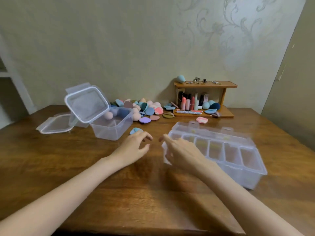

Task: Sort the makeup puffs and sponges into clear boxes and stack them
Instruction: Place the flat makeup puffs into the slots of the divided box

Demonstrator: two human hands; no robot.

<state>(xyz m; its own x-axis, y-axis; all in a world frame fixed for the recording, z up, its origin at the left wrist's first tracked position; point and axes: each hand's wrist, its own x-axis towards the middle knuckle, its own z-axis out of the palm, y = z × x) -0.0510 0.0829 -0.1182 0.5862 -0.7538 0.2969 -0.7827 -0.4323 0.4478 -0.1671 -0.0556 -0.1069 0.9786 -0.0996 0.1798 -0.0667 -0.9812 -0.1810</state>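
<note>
A pile of coloured puffs and sponges (144,108) lies at the back of the wooden table (85,167). In front of the pile stands a clear box (112,128) with its lid (87,103) tilted up and a pink sponge (108,115) inside. A long clear divided box (221,150) lies open at the right, its compartments bare. My left hand (134,147) hovers with fingers spread just in front of a blue puff (134,130). My right hand (180,152) is open too, at the left end of the divided box, holding nothing.
A loose clear lid (55,124) lies at the left beside another clear box. A small wooden shelf (204,85) with lipsticks, sponges and trinkets stands at the back right. One pink puff (202,119) lies alone behind the divided box. A wall is close behind.
</note>
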